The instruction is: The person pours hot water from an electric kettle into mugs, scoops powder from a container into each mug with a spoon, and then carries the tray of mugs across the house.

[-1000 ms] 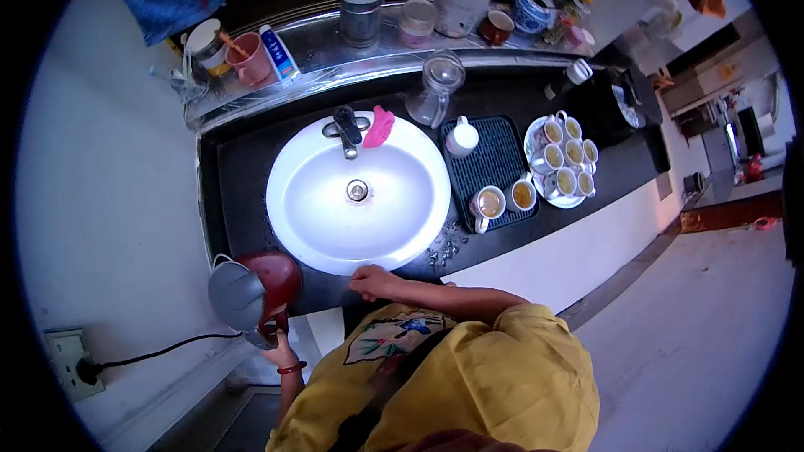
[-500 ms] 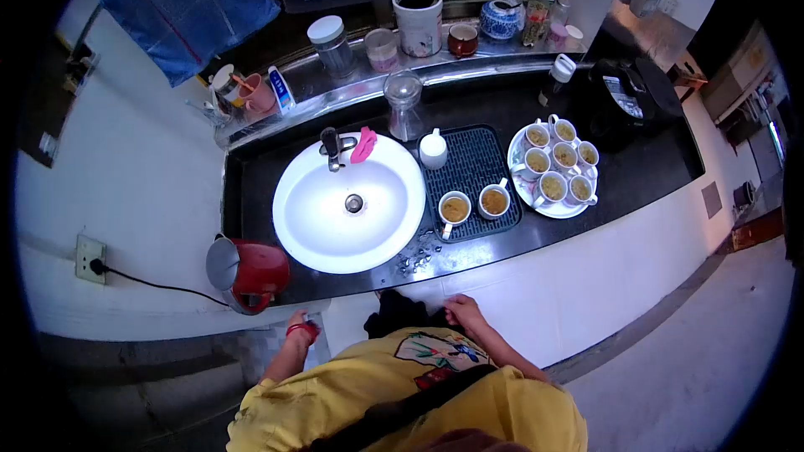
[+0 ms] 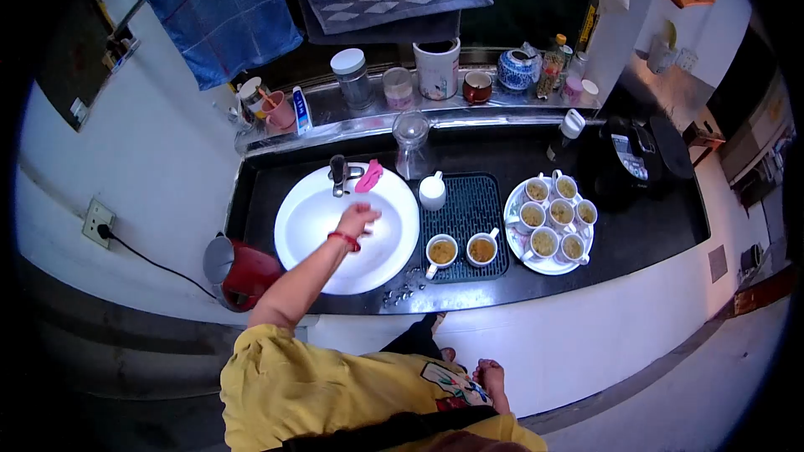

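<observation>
Your left hand is over the sink, fingers loosely spread, with nothing visible in them; your right hand is curled on your side of the sink, past its right edge, and whether it holds anything cannot be told. The pink cloth lies at the sink's far rim: likely light and limp, best pinched at a fold. Just right of the sink, the white cup appears upturned; expect something stiff, breakable and slick if wet, so grip round its body or by the handle.
</observation>
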